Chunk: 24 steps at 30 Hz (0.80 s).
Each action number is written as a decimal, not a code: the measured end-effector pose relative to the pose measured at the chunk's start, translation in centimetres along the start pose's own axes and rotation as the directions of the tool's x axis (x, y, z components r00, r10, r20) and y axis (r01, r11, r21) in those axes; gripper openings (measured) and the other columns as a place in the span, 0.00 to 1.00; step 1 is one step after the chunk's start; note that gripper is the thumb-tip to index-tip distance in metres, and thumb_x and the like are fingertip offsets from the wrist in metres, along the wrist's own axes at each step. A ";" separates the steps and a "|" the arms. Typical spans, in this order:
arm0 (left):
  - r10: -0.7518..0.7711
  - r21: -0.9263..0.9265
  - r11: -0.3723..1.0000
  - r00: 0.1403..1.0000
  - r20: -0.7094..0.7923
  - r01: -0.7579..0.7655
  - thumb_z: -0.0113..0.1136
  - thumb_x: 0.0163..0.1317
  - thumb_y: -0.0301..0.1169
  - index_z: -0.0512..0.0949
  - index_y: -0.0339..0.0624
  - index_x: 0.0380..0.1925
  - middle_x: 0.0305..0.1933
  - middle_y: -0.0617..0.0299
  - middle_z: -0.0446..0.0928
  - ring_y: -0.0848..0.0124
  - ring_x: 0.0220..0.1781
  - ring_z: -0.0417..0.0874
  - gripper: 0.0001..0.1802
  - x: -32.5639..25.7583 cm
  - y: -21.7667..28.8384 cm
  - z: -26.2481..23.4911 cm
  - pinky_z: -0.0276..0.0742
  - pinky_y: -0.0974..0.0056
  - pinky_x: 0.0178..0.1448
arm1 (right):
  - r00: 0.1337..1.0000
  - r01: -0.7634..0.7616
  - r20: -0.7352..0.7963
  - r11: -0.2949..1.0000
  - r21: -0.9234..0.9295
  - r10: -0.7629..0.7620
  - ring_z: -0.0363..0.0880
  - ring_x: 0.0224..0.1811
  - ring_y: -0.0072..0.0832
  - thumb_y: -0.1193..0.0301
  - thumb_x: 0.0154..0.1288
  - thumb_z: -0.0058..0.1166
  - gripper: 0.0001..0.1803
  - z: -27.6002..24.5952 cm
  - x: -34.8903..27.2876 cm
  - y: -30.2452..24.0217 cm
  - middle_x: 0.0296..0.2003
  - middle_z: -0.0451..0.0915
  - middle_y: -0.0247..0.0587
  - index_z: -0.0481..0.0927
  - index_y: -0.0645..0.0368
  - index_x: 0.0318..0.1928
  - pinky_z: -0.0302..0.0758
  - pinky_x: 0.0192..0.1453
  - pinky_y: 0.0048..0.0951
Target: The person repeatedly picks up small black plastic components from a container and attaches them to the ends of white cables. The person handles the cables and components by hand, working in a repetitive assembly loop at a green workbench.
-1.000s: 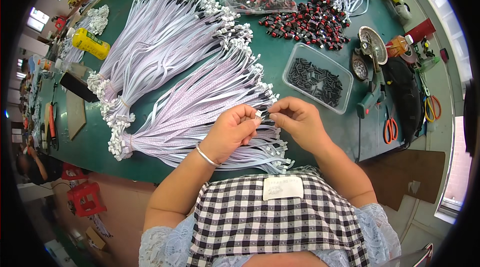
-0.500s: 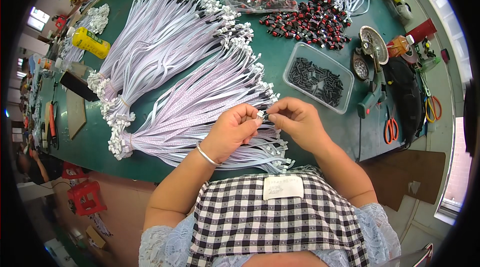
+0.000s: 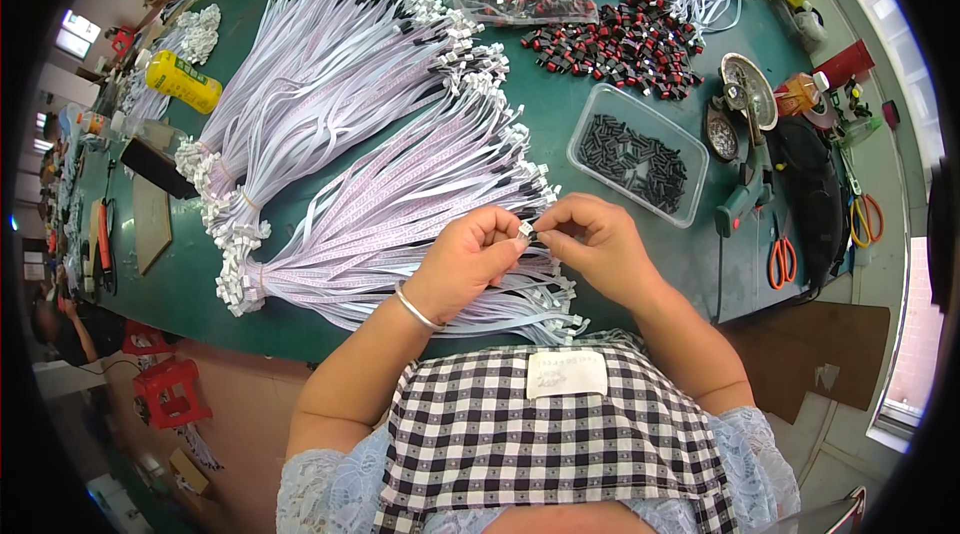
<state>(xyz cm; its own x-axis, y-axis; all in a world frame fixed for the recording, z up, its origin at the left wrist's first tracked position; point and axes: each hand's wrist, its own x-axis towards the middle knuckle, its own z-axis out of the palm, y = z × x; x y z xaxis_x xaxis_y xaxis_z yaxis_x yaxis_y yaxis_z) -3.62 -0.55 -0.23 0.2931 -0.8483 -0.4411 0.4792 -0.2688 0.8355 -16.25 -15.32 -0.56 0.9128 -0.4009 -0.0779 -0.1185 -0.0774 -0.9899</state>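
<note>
- From my head view, the left hand [image 3: 468, 252] has its grip clamped on a small white plug connector [image 3: 526, 231], held above the near bundle of flat white ribbon cables [image 3: 370, 219] on the green desk [image 3: 195, 269].
- The right hand [image 3: 598, 242] has thumb and forefinger together just beside that connector; the detail is too small for me to tell what, if anything, lies pinched there.
- I'd keep the left pinch firm and still, letting only the right fingertips work.
- I'd pull or push in line with the connector; a sideways tug could bend the leads.
- I'd keep both wrists low, clear of the open plastic tub [image 3: 606, 104] of black sleeves [image 3: 630, 159].
</note>
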 end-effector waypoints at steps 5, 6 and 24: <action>0.053 0.198 0.979 0.999 0.012 -0.054 0.56 0.61 0.23 0.74 0.37 0.44 0.32 0.67 0.73 0.81 0.34 0.74 0.11 -0.8 0.0 0.1 0.71 0.75 0.37 | 0.986 -0.160 0.056 0.983 0.093 0.156 0.74 0.32 0.15 0.78 0.58 0.56 0.05 -0.4 0.0 0.5 0.29 0.77 0.30 0.79 0.63 0.36 0.72 0.36 0.19; 0.118 0.332 0.935 0.992 0.039 -0.124 0.57 0.61 0.23 0.74 0.37 0.46 0.34 0.68 0.74 0.81 0.36 0.75 0.12 -1.0 -0.1 -0.2 0.72 0.74 0.39 | 0.977 -0.205 0.077 0.971 0.125 0.197 0.74 0.32 0.14 0.78 0.57 0.56 0.05 -0.6 0.0 0.6 0.29 0.76 0.29 0.78 0.63 0.36 0.72 0.37 0.19; 0.276 0.545 0.819 0.956 -0.100 -0.179 0.63 0.54 0.19 0.75 0.37 0.45 0.31 0.62 0.81 0.80 0.33 0.79 0.17 -1.0 2.6 0.8 0.75 0.73 0.37 | 0.985 0.166 0.079 0.971 -0.175 -0.154 0.79 0.36 0.26 0.79 0.53 0.58 0.26 -0.3 0.2 0.0 0.37 0.80 0.37 0.74 0.54 0.56 0.76 0.41 0.27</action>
<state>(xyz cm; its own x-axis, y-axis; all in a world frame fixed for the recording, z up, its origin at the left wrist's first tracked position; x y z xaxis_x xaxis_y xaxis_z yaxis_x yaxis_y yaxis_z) -3.35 -0.76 2.67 0.4952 -0.8395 -0.2238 -0.1114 -0.3168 0.9419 -16.23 -15.68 -0.54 0.9483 -0.3103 0.0665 -0.0318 -0.3013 -0.9530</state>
